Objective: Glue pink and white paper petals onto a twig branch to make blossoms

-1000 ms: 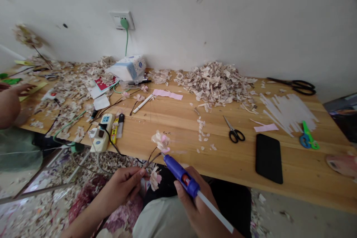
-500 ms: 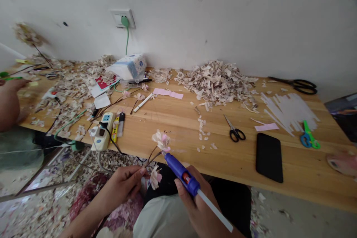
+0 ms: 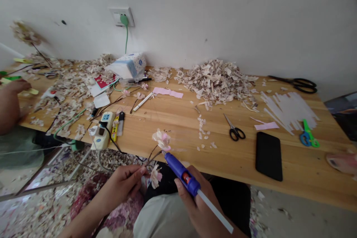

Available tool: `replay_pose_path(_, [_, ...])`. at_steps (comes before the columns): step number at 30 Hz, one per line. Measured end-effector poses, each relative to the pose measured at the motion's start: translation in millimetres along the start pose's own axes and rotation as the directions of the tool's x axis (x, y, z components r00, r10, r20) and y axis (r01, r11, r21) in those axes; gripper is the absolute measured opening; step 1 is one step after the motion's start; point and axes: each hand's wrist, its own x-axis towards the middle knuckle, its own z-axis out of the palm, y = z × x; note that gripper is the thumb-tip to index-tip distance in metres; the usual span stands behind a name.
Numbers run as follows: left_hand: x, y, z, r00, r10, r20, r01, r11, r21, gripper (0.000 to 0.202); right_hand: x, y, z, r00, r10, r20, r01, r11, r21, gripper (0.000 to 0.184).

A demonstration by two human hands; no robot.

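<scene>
My left hand (image 3: 128, 180) pinches a thin brown twig (image 3: 151, 160) that forks at its end. A pale pink-white flower (image 3: 161, 140) is at the twig's upper tip, and a second flower (image 3: 156, 176) hangs just right of my fingers. Wrapped in my right hand (image 3: 199, 200) is a blue hot glue gun (image 3: 178, 169), a translucent glue stick (image 3: 215, 211) sticking out of its back. The gun's nozzle meets the twig right under the upper flower; whether glue is coming out I cannot tell.
A petal heap (image 3: 219, 80) lies against the wall. Small scissors (image 3: 235, 132), a black phone (image 3: 269, 156), glue sticks (image 3: 291, 109) and green-blue scissors (image 3: 308, 135) are to the right. A power strip (image 3: 103, 132) sits at the left front edge, beyond it another person's hand (image 3: 13, 89).
My hands, the twig and the glue gun hold almost the same position. At far left, the other person's hand has shifted, now with a yellowish strip showing by it.
</scene>
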Motion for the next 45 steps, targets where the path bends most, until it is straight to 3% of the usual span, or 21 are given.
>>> replay_pose_path(24, [0, 6, 0.3, 0.998, -0.055, -0.026, 0.054, 0.998, -0.046, 0.071, -1, -2, 0, 1.0, -0.005, 0.001, 0.005, 1.0, -0.029, 0.023])
replay_pose_path(28, [-1, -3, -9.7, 0.999, -0.035, -0.039, 0.031, 0.994, -0.1, 0.063, -4, -4, -1, 0.999, -0.023, -0.034, 0.023, 1.0, 0.014, 0.018])
replay_pose_path(31, [-9, -8, -30.2, 0.988, -0.046, -0.144, 0.022, 0.985, -0.168, 0.06, -1, 4, 1, 0.994, -0.038, -0.107, 0.044, 0.997, 0.056, 0.014])
replay_pose_path(35, [-29, -15, -68.0, 0.933, -0.089, -0.349, -0.023, 0.953, -0.303, 0.059, 33, 24, 23, 0.974, -0.099, -0.203, 0.105, 0.994, 0.021, 0.019])
replay_pose_path(38, [-45, -20, -88.2, 0.927, -0.119, -0.357, -0.013, 0.938, -0.346, 0.057, 80, 36, 56, 0.973, -0.152, -0.174, 0.155, 0.988, 0.004, 0.021])
replay_pose_path(42, [-58, -26, -94.7, 0.927, -0.132, -0.352, 0.01, 0.945, -0.327, 0.061, 135, 48, 99, 0.975, -0.133, -0.181, 0.129, 0.991, -0.034, 0.019])
replay_pose_path(45, [-61, -33, -91.5, 0.923, -0.137, -0.361, 0.016, 0.948, -0.319, 0.06, 150, 60, 114, 0.977, -0.098, -0.189, 0.085, 0.994, -0.072, 0.025])
